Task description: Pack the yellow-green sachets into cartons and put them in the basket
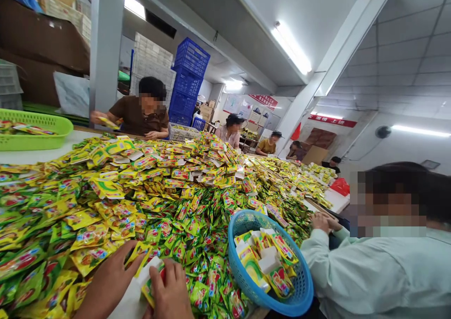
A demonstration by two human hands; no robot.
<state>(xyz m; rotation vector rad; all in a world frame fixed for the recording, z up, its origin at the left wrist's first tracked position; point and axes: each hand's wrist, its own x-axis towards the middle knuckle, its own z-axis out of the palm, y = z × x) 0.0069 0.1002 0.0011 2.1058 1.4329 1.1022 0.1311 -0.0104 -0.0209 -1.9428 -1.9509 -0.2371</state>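
Observation:
My left hand (112, 276) is closed on a yellow packet (140, 255), held at the mouth of a small box. Close beside it, my right hand (169, 286) grips that small yellow-and-green box (150, 283), whose white flap points toward the left hand. Both hands are low in the view, over a large pile of green packets (197, 220) and yellow packets (91, 237). To the right of my right hand stands a blue basket (306, 293) holding several yellow boxes (252, 265).
Flat yellow boxes (169, 164) are heaped behind the packets. A green basket (35, 143) stands at far left. A person in a pale green top (384, 267) sits close on the right; other people sit farther back. Blue crates (186, 79) are stacked behind.

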